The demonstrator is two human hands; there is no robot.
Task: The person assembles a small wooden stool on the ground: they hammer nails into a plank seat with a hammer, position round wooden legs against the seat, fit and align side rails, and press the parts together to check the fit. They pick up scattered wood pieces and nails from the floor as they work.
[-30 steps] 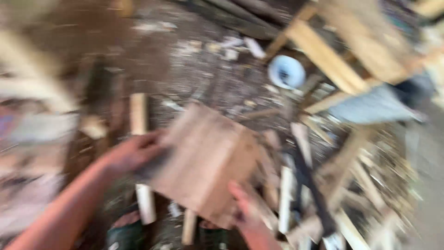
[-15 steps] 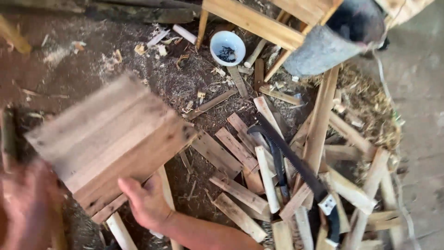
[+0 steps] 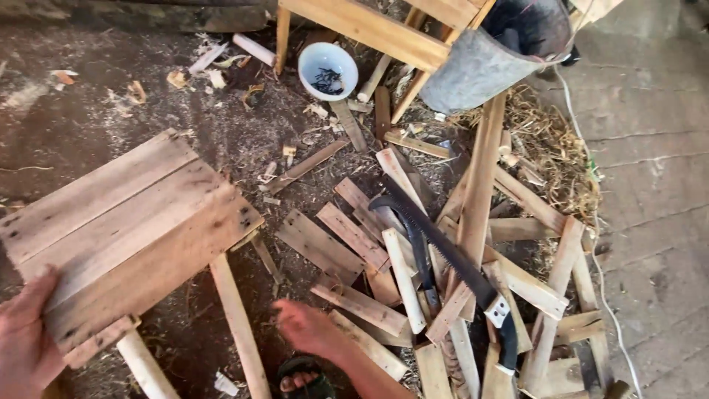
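Left hand grips near corner of wooden stool, fingers over plank seat edge, stool tilted, its legs pointing down toward dirt floor. Right hand free, blurred, loosely open, holding nothing, just right of the stool legs, above sandalled foot. Scrap wood slats just beyond right hand; pruning saw lies on them further right. White bowl far ahead

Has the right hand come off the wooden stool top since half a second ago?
Yes. The right hand has left the wooden stool top and moved right, toward the scrap slats beside the pruning saw.
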